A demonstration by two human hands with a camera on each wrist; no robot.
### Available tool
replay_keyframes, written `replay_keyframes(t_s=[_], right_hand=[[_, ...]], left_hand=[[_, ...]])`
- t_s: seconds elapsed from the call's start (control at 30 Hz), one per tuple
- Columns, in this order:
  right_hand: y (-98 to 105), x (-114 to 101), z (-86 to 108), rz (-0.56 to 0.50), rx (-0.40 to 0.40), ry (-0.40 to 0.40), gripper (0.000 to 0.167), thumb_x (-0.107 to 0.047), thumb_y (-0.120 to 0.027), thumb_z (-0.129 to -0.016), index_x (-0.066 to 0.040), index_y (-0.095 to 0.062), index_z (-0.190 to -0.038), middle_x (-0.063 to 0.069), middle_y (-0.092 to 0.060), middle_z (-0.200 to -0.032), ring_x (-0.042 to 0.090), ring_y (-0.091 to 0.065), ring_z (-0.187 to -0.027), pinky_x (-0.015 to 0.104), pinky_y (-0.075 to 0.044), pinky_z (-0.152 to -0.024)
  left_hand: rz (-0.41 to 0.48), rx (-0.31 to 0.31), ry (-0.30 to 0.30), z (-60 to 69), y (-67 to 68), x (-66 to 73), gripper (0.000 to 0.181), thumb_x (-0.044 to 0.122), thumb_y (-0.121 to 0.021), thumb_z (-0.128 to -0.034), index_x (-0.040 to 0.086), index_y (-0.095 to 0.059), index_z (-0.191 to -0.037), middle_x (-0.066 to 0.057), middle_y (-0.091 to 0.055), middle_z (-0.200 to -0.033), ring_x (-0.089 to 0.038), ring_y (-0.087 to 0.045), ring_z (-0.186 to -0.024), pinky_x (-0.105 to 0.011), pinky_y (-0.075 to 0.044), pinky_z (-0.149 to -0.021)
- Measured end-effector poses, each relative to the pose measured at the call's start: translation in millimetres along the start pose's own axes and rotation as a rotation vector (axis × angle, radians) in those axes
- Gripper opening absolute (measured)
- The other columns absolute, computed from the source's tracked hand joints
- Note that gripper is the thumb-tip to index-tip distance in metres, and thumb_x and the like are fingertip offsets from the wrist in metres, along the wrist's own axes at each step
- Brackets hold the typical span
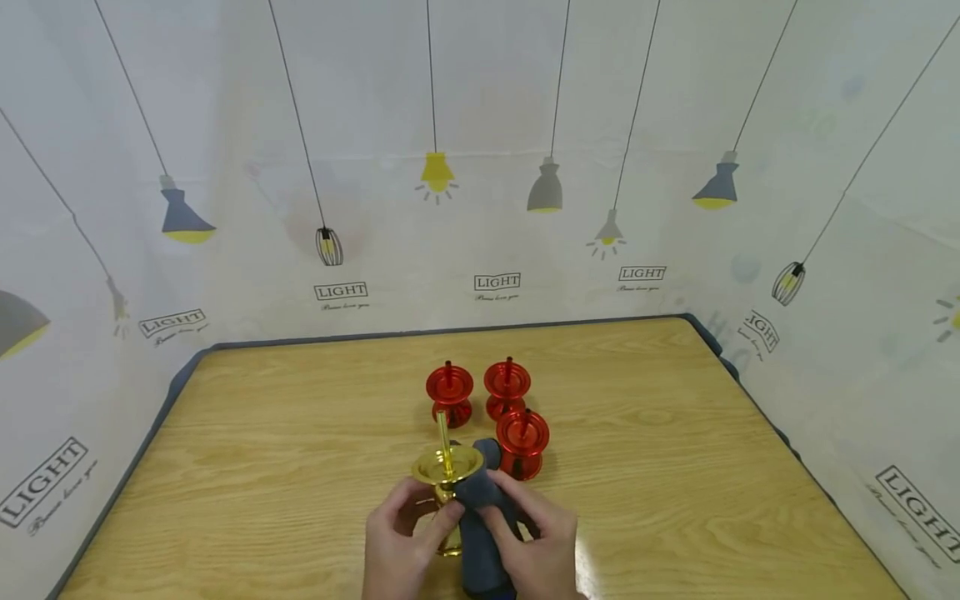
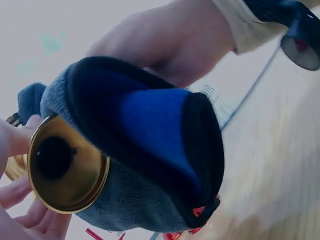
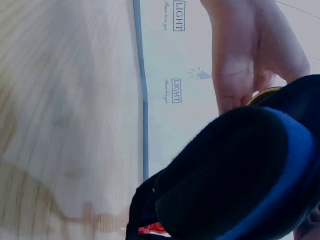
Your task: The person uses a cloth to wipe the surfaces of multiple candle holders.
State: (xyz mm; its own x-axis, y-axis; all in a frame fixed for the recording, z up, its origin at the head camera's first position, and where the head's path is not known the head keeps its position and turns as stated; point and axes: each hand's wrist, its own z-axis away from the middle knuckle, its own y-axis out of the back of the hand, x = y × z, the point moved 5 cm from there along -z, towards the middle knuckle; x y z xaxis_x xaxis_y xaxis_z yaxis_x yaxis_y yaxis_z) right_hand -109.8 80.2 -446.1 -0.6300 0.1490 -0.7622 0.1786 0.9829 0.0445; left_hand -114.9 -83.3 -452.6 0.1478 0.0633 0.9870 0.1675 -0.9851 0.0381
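A gold candle holder [image 1: 450, 492] with a tall spike stands tilted between the hands. My left hand [image 1: 401, 537] grips its stem. In the left wrist view, the candle holder's hollow round base [image 2: 82, 182] faces the camera. My right hand [image 1: 536, 542] holds a grey-blue plush cloth [image 1: 480, 550] with black trim and a bright blue inner side [image 2: 152, 117]. The cloth touches the right side of the gold dish and stem. In the right wrist view the cloth hides most of the candle holder and the right fingers.
Just beyond the hands, three red candle holders stand upright: one at back left [image 1: 449, 387], one at back right [image 1: 507, 383], and a nearer one [image 1: 523, 437] beside the cloth. They are on a wood-grain table [image 1: 300, 442] with a dark edge. A lamp-print curtain [image 1: 405, 275] surrounds it.
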Motion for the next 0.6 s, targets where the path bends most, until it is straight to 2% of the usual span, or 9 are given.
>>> replay_keyframes(t_s=[0.03,0.1,0.27,0.37,0.5,0.57,0.6], right_hand=[[0.0,-0.5,-0.1,0.002,-0.001,0.004,0.041,0.013,-0.079,-0.078,-0.001,-0.073,-0.116,0.021,-0.076,-0.104,0.010,-0.074,-0.098,0.022,-0.060,-0.075],[-0.1,0.2,-0.7,-0.020,-0.005,-0.043,0.039,0.013,-0.079,-0.078,-0.001,-0.074,-0.115,0.019,-0.076,-0.104,0.010,-0.074,-0.097,0.022,-0.060,-0.076],[0.9,6.7,-2.3,-0.132,-0.030,-0.304,0.032,0.007,-0.076,-0.084,0.000,-0.073,-0.115,0.004,-0.078,-0.102,0.010,-0.075,-0.090,0.025,-0.061,-0.074],[1.1,10.3,-2.5,-0.188,-0.051,-0.404,0.032,0.006,-0.073,-0.087,0.003,-0.071,-0.118,-0.001,-0.078,-0.102,0.011,-0.075,-0.088,0.027,-0.061,-0.073],[1.9,14.6,-1.7,-0.201,-0.041,-0.442,0.033,0.006,-0.073,-0.087,0.005,-0.070,-0.119,-0.003,-0.078,-0.101,0.012,-0.075,-0.087,0.027,-0.061,-0.072],[2.4,15.1,-1.0,-0.173,-0.015,-0.428,0.032,0.007,-0.074,-0.085,0.003,-0.072,-0.117,-0.001,-0.078,-0.100,0.012,-0.075,-0.086,0.026,-0.061,-0.071],[2.4,14.7,-0.7,-0.155,-0.001,-0.408,0.032,0.008,-0.075,-0.084,0.002,-0.073,-0.116,0.001,-0.078,-0.100,0.011,-0.075,-0.086,0.026,-0.061,-0.071]], left_hand=[[0.014,-0.004,0.004,-0.4,0.8,-0.2,0.027,0.006,-0.083,-0.0830,0.002,-0.072,-0.108,-0.002,-0.072,-0.101,-0.009,-0.069,-0.092,-0.025,-0.057,-0.083],[0.041,-0.019,-0.004,-1.3,2.6,-0.7,0.027,0.001,-0.080,-0.0835,-0.002,-0.071,-0.109,-0.001,-0.073,-0.099,-0.010,-0.070,-0.090,-0.024,-0.057,-0.082],[0.144,-0.091,0.020,-0.3,5.5,-5.4,0.030,-0.004,-0.072,-0.0894,-0.009,-0.064,-0.118,0.003,-0.073,-0.098,-0.011,-0.070,-0.093,-0.025,-0.057,-0.083],[0.186,-0.111,0.021,0.3,5.3,-6.3,0.025,-0.004,-0.068,-0.0916,-0.010,-0.063,-0.115,0.003,-0.073,-0.098,-0.012,-0.070,-0.093,-0.026,-0.056,-0.083],[0.149,-0.063,-0.060,0.1,3.4,-2.6,0.015,-0.008,-0.068,-0.0901,-0.010,-0.068,-0.105,0.004,-0.072,-0.096,-0.010,-0.069,-0.090,-0.026,-0.058,-0.080],[0.118,-0.029,-0.106,0.7,2.0,-1.0,0.014,-0.010,-0.069,-0.0890,-0.010,-0.070,-0.103,0.003,-0.071,-0.096,-0.007,-0.068,-0.090,-0.024,-0.058,-0.080],[0.097,-0.011,-0.106,1.2,1.6,-0.5,0.016,-0.009,-0.070,-0.0888,-0.009,-0.070,-0.105,0.001,-0.072,-0.097,-0.006,-0.068,-0.090,-0.023,-0.058,-0.080]])
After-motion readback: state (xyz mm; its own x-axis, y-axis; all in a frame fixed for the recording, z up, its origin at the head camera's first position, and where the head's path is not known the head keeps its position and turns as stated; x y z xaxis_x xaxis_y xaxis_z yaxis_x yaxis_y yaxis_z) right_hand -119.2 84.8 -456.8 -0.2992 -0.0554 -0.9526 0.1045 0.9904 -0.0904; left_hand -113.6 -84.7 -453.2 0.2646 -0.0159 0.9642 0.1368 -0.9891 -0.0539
